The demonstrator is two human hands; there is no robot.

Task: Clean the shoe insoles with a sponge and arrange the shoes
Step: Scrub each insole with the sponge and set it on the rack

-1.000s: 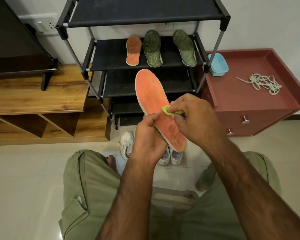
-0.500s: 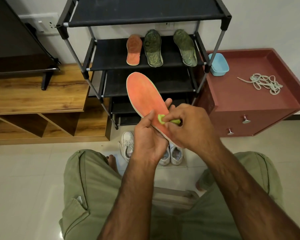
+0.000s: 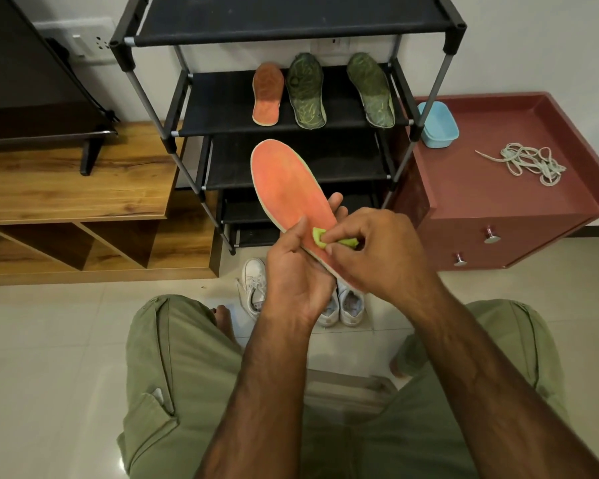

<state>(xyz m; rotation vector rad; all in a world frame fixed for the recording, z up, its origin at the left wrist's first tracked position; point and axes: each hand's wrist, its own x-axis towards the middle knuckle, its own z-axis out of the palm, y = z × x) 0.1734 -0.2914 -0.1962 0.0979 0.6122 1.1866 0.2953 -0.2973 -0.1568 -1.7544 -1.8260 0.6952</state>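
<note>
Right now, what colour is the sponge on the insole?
Yellow-green sponge, pinched in the right hand against the orange insole; head view.

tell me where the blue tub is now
The blue tub sits right of centre in the head view, on the back left corner of the maroon cabinet, beside the black shoe rack.

My right hand (image 3: 384, 257) covers the heel end of the orange insole (image 3: 287, 188) and most of the green sponge (image 3: 320, 235). My left hand (image 3: 291, 281) hides the middle of the white shoes (image 3: 255, 281) on the floor (image 3: 49, 340). The top edge cuts the shoe rack (image 3: 291, 25).
</note>
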